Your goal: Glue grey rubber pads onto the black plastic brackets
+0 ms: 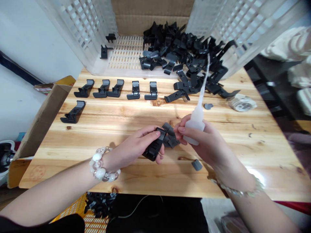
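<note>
My left hand (143, 142) grips a black plastic clip (155, 145), its thumb pressed near the grey pad at the clip's upper end. In my right hand (201, 139) is a translucent white squeeze bottle (195, 124), its long thin nozzle pointing up and away from me. Between the hands, several small grey pads (171, 139) lie in a loose pile on the table. A single grey pad (197, 165) rests below my right hand, and another grey piece (208, 106) lies beyond the bottle.
Several black clips (118, 88) with grey pads stand at the left and back of the wooden table (116, 126). A white plastic crate (97, 66) at the back holds a heap of black clips (179, 45), some spilling out. A tape roll (241, 103) lies right.
</note>
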Tool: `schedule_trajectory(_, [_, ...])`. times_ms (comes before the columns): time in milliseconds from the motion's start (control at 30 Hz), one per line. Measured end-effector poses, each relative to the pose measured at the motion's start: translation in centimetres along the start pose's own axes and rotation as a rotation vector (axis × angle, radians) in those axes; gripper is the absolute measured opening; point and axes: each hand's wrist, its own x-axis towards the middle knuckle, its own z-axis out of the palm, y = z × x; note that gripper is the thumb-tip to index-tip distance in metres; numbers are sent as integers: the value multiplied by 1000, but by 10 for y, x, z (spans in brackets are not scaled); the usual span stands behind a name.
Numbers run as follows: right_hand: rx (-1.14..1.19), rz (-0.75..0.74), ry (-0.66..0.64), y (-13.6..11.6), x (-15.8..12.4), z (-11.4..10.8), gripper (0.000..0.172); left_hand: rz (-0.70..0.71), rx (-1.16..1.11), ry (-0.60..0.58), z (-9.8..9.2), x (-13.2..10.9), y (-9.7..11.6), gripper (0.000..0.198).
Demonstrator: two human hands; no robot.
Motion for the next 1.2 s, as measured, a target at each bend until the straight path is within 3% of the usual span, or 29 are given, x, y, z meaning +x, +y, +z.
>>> schedule_trajectory(600, [7,15,-7,-1,-1,1,19,31,129,33,-1,2,4,24])
schedule_trajectory(733, [22,16,14,-1,1,-2,19,124,389,263,-19,1,25,24])
schedule_trajectory(867, [49,9,2,-2,2,-5,17,74,1042,507,-64,-13,58,22])
schedule_trajectory(967, [58,-1,-24,-4,-1,-6,15,22,1149,702,-96,-30,74,24])
schedule_trajectory(1100, [60,-14,-47,-7,-6,-6,15,20,1162,948,-112,-53,68,54])
schedule_trajectory(1200, [69,-20,-48,-7,-6,-6,16,16,1319,1000,-108,-64,48,68])
